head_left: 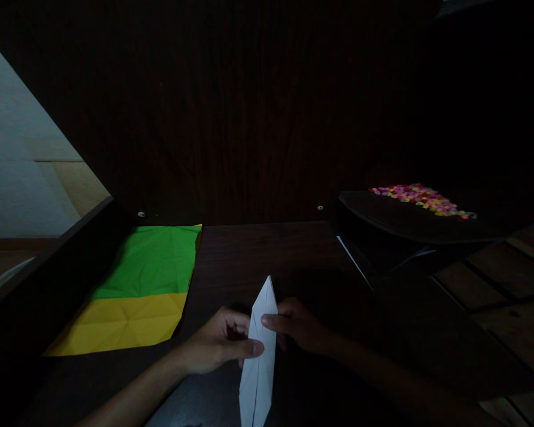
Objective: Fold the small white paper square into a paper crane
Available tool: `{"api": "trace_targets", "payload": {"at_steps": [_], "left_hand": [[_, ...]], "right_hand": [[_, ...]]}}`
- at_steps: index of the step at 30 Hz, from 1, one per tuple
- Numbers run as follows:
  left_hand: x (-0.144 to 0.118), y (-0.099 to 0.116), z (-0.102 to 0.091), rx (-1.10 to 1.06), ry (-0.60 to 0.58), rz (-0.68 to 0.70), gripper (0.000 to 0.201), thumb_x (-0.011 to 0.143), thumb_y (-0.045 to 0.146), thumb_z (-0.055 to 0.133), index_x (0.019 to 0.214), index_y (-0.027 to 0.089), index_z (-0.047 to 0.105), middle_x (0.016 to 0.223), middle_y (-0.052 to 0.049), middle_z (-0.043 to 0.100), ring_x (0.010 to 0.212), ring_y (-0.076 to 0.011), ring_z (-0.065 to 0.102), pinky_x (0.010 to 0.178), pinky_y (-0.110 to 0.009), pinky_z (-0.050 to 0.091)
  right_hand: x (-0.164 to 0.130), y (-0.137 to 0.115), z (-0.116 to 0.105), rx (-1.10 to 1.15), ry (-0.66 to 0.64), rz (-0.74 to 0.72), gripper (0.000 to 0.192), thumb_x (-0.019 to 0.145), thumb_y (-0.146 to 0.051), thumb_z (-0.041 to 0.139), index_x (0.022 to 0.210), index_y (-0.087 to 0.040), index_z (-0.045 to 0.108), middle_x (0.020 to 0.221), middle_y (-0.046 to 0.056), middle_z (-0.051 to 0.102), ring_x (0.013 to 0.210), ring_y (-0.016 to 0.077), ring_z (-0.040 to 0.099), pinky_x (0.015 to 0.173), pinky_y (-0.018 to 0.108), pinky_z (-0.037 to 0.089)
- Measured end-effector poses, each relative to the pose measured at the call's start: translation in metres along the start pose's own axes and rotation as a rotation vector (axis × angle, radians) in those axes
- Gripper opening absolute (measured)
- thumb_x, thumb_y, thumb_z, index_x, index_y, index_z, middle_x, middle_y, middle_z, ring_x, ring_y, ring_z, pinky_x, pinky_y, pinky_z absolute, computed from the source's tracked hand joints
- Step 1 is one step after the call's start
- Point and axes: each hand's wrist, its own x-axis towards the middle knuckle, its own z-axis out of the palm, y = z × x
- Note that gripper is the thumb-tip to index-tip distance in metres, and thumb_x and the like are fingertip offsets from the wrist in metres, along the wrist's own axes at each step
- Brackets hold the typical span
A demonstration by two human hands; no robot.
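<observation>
A long, narrow folded white paper (260, 367) with pointed ends lies upright in the view on the dark wooden table (258, 249). My left hand (220, 347) pinches its left edge near the middle, thumb laid across the paper. From the other side my right hand (300, 326) presses fingertips on the paper's right edge, slightly higher. Both hands meet at the paper's upper half. The scene is dim.
Creased green paper (155, 258) and yellow paper (124, 323) lie flat at the left of the table. A dark tray (382, 216) with a heap of small colourful pieces (420, 198) stands at the right. A dark panel rises behind the table.
</observation>
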Motion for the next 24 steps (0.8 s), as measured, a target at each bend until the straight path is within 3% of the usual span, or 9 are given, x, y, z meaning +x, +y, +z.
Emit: {"api": "trace_targets", "payload": {"at_steps": [5,10,15,24], "left_hand": [[0.0013,-0.0015,0.0021,-0.003,0.002,-0.014,0.032,0.079,0.039,0.075,0.093,0.01,0.075,0.072,-0.004,0.065,0.057,-0.0094,0.05,0.055,-0.021,0.04],[0.0025,-0.0037,0.002,-0.004,0.006,0.009,0.029,0.08,0.039,0.075,0.077,0.01,0.072,0.065,-0.001,0.059,0.055,-0.0079,0.048,0.053,-0.02,0.039],[0.0035,-0.0077,0.0009,-0.005,0.01,0.026,0.036,0.079,0.045,0.074,0.072,0.01,0.069,0.063,0.0,0.057,0.053,-0.008,0.047,0.052,-0.02,0.038],[0.0034,-0.0065,0.0029,-0.006,0.027,0.014,0.036,0.075,0.045,0.077,0.074,0.01,0.071,0.065,-0.002,0.061,0.054,-0.009,0.049,0.051,-0.021,0.039]], "right_hand": [[-0.0004,0.0031,-0.0004,-0.02,0.047,-0.013,0.061,0.079,-0.068,0.055,0.046,-0.016,0.052,0.04,-0.002,0.046,0.036,0.0075,0.041,0.038,0.019,0.029],[-0.0004,0.0031,0.0003,-0.025,0.096,-0.013,0.06,0.079,-0.065,0.056,0.045,-0.017,0.051,0.04,-0.002,0.046,0.037,0.0079,0.042,0.039,0.02,0.029],[-0.0007,0.0013,0.0023,-0.029,0.139,-0.019,0.06,0.081,-0.064,0.054,0.045,-0.016,0.051,0.041,-0.002,0.047,0.038,0.0077,0.042,0.04,0.02,0.03],[-0.0015,-0.0012,0.0064,-0.099,0.196,-0.061,0.058,0.085,-0.062,0.051,0.047,-0.018,0.047,0.043,-0.002,0.044,0.04,0.0085,0.041,0.041,0.02,0.031]]}}
